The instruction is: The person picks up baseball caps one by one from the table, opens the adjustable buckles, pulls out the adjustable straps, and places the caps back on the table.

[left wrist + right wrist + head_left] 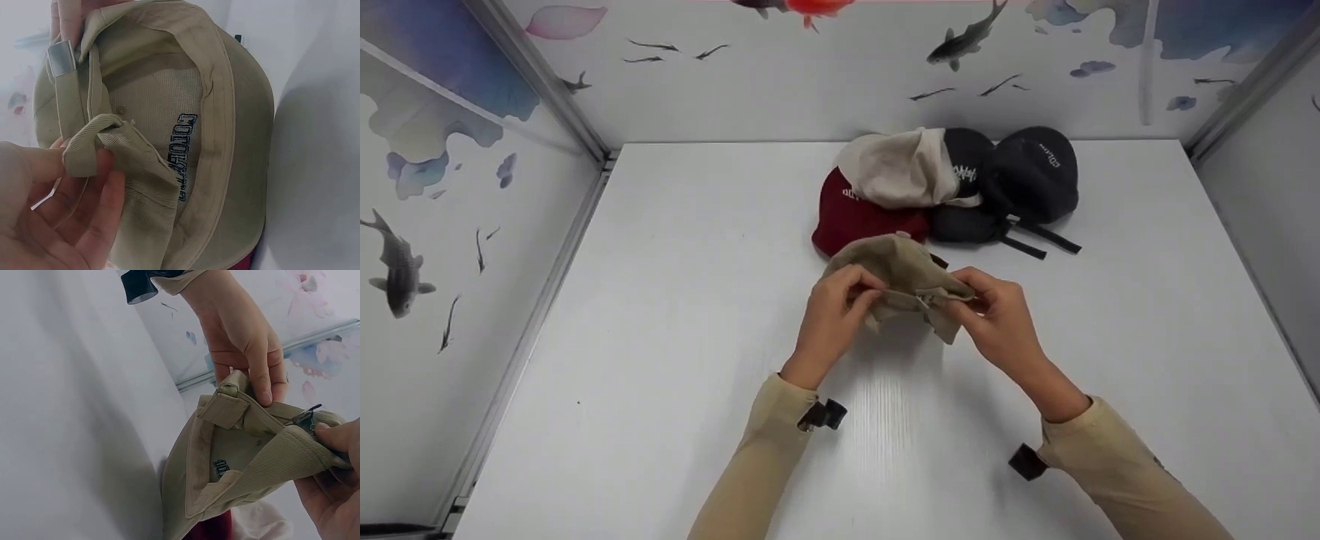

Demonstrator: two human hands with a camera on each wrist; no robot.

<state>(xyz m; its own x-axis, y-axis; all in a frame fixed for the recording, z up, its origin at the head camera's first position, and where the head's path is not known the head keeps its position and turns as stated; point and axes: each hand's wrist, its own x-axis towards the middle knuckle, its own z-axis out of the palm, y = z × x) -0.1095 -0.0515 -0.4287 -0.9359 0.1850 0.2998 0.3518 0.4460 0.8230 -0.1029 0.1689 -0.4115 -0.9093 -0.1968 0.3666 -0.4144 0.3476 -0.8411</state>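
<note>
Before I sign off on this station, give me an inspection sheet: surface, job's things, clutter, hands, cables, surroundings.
Surface: white table, one tiny dark speck at left.
Job's things: tan cap, inside showing, metal buckle at its back opening.
Clutter: red cap, partly covered by a cream cap; black cap to their right; dark piece with two straps in front, owner unclear.
Hands: left hand pinches fabric at the back opening; right hand pinches the edge by the buckle.
Cables: nothing seen.
Surroundings: pale walls with printed fish; metal rail in the left corner.
</note>
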